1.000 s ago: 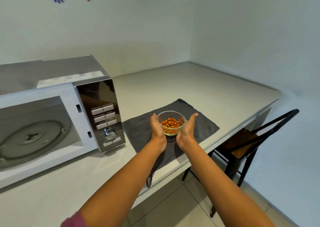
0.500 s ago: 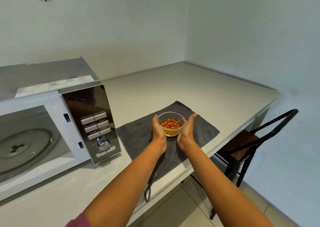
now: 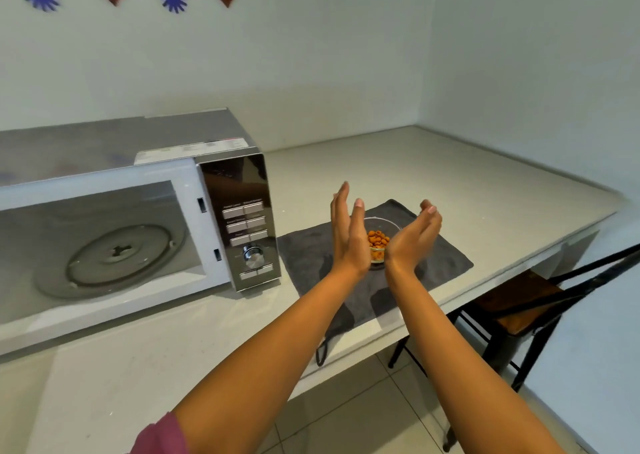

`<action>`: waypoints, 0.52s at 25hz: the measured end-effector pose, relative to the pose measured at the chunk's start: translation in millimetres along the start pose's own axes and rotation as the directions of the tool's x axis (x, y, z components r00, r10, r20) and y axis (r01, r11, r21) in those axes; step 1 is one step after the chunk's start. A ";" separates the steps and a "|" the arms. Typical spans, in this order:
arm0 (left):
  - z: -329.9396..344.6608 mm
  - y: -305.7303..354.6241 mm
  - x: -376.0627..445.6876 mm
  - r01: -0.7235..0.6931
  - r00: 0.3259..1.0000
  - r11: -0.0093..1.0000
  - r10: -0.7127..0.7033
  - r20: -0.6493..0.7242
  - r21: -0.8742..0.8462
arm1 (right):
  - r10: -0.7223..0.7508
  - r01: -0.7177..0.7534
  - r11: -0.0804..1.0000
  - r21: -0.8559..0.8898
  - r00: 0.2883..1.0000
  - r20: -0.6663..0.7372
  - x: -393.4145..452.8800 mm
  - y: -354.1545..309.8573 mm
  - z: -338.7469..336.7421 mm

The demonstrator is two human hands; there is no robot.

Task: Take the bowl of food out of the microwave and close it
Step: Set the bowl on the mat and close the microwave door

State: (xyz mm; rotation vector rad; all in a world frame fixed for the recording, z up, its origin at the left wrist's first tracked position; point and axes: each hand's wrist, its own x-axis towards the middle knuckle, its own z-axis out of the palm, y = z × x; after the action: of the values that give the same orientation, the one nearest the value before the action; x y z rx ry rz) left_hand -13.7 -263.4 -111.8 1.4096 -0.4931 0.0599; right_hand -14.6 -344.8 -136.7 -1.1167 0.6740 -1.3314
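A small glass bowl (image 3: 378, 244) of orange-brown nuts rests on a dark grey cloth (image 3: 311, 256) on the counter. My left hand (image 3: 348, 231) and my right hand (image 3: 414, 237) hover just above and on either side of the bowl, fingers spread, holding nothing. They partly hide the bowl's sides. To the left stands the silver microwave (image 3: 239, 190). Its cavity is exposed, showing the glass turntable (image 3: 119, 257). The door itself is out of view.
The pale counter (image 3: 433, 176) runs to a corner between two white walls. Its front edge lies close behind the cloth, whose corner hangs over it. A black metal chair (image 3: 526, 301) with a wooden seat stands under the counter at right.
Both hands have let go of the bowl and lifted up and apart. The bowl now sits on the cloth. The view has swung left, showing more of the microwave.
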 end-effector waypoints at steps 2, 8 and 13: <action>-12.7 15.0 -10.7 -0.140 0.990 0.989 0.140 0.001 0.048 | -0.162 0.161 0.986 0.042 0.986 0.023 -14.2 -12.3 7.4; -70.2 52.7 -34.4 -0.207 0.910 0.944 0.282 -0.303 0.259 | -0.356 0.307 0.919 0.247 0.915 0.188 -85.2 -51.2 31.3; -134.7 92.1 -60.0 -0.057 0.790 0.853 0.356 -0.499 0.519 | -0.383 0.276 0.901 0.335 0.867 0.317 -149.7 -75.3 43.6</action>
State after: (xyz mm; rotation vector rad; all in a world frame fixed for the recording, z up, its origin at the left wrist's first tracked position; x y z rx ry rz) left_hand -58.1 -103.9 -58.6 1.7146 -0.1115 0.8375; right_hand -32.0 -181.1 -83.1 -1.2452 -0.0002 -1.3937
